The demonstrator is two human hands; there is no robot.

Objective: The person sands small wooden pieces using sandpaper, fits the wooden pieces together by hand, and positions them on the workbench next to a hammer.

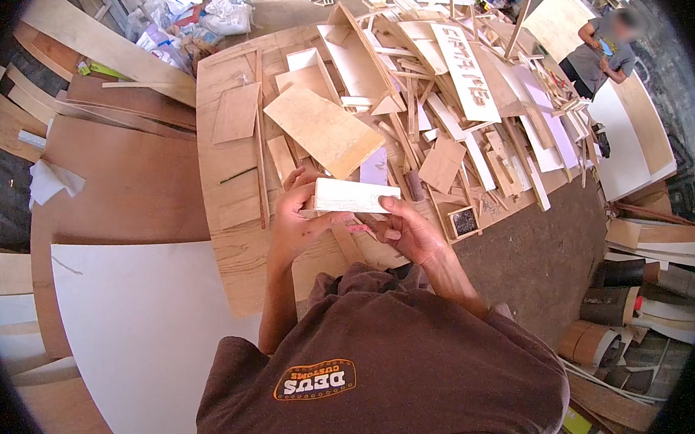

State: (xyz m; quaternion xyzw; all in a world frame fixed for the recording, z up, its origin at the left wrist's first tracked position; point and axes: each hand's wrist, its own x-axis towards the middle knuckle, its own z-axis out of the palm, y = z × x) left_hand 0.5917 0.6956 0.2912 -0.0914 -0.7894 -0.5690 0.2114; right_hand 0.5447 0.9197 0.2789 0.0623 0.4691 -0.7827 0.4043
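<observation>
A small white block (354, 194), like a piece of painted wood, is held up in front of my chest over the near part of the wooden table. My left hand (296, 216) grips its left end, fingers behind and thumb below. At the right end my right hand (412, 227) has its thumb on the front face and its fingers curled beneath. Something small and pink (358, 227) shows by my right fingers, too small to name. Just beyond the block lies a tan board (325, 131).
Wood scraps (440, 163) pile over the table (233, 168). A framed dark square (464, 222) lies at its near right edge. Large white (139, 325) and brown (122, 175) sheets stand left. Another person (604, 50) is at the upper right, near curved boards.
</observation>
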